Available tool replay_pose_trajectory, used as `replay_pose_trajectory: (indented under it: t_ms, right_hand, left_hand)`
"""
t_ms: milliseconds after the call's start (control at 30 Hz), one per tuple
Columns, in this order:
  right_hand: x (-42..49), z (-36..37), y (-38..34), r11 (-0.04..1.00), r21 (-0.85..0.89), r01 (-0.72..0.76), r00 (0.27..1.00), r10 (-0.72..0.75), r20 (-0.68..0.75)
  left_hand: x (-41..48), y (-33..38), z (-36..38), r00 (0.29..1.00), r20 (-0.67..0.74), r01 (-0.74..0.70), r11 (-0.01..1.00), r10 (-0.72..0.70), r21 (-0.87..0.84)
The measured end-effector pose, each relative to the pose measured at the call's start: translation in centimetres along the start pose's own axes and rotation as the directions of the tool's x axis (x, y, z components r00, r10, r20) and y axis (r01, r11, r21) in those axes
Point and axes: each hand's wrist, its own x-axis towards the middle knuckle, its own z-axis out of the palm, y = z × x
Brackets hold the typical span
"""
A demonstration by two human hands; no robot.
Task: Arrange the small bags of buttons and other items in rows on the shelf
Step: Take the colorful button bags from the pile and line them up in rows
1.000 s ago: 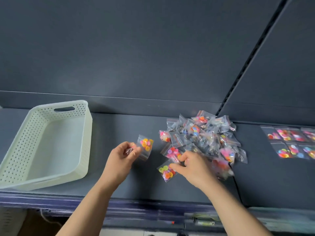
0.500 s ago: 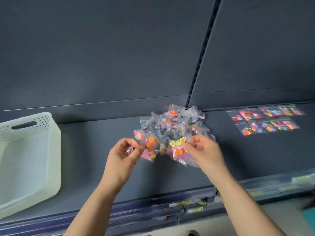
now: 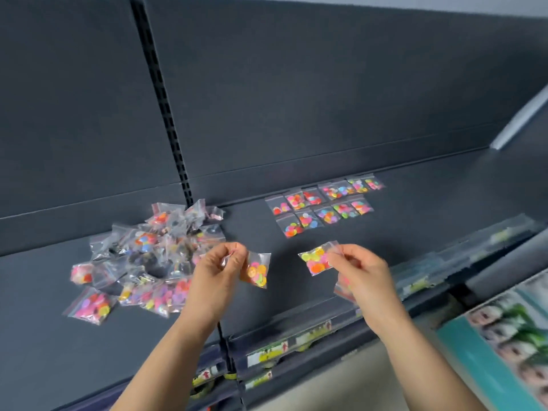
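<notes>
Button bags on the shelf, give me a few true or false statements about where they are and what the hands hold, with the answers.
1. The right hand pinches a bag of green, pink and orange buttons. True.
2. The left hand is empty. False: it pinches a bag of yellow and orange buttons.
3. The arranged bags lie in two rows to the right of the loose pile. True.
4. The loose pile sits inside a basket. False: it lies directly on the dark shelf.
</notes>
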Motion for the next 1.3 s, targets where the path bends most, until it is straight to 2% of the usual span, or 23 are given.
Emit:
replay_pose_trajectory:
  t_ms: [200, 333, 467, 667, 867, 1067, 1167, 1300]
  right_hand:
    - [4.1, -9.2, 1.5, 0.999, -0.035, 0.031, 0.996, -0.028, 0.081]
    - [6.4, -13.4, 1.2, 0.995, -0.084, 0.047, 0.993, -0.037, 0.108]
    - [9.0, -15.4, 0.9, 0.991, -0.125, 0.039, 0.983, -0.015, 0.183]
    - [13.4, -16.6, 0.3, 0.964, -0.256, 0.071, 0.968, -0.005, 0.251]
    - [18.1, -17.2, 0.1, 0.975, -0.215, -0.058, 0.957, 0.116, 0.267]
    - [22.3, -17.8, 0.4, 0.968, -0.236, -0.090, 0.946, 0.157, 0.283]
    - [24.4, -18.5, 0.9, 0.963, -0.243, -0.115, 0.956, 0.174, 0.237]
    - [27.8, -19.6, 1.5, 0.957, -0.268, -0.114, 0.966, 0.169, 0.195]
  left_hand:
    - [1.0, 0.3, 9.8, 0.992, 0.081, 0.100, 0.994, -0.097, -0.034]
    - [2.1, 0.9, 15.2, 0.978, 0.146, 0.145, 0.988, -0.150, 0.047]
    - [3.6, 1.6, 19.5, 0.950, 0.261, 0.157, 0.985, -0.172, 0.078]
    - [7.4, 1.8, 24.1, 0.919, 0.356, 0.137, 0.983, -0.173, 0.122]
    - [11.6, 1.5, 26.4, 0.924, 0.304, 0.209, 0.971, -0.234, 0.113]
    - [15.0, 0.6, 28.2, 0.932, 0.243, 0.244, 0.961, -0.270, 0.133]
    - [16.5, 0.0, 28.9, 0.960, 0.162, 0.189, 0.958, -0.227, 0.217]
    - [17.7, -1.0, 29.5, 0.990, 0.108, 0.031, 0.893, -0.088, 0.448]
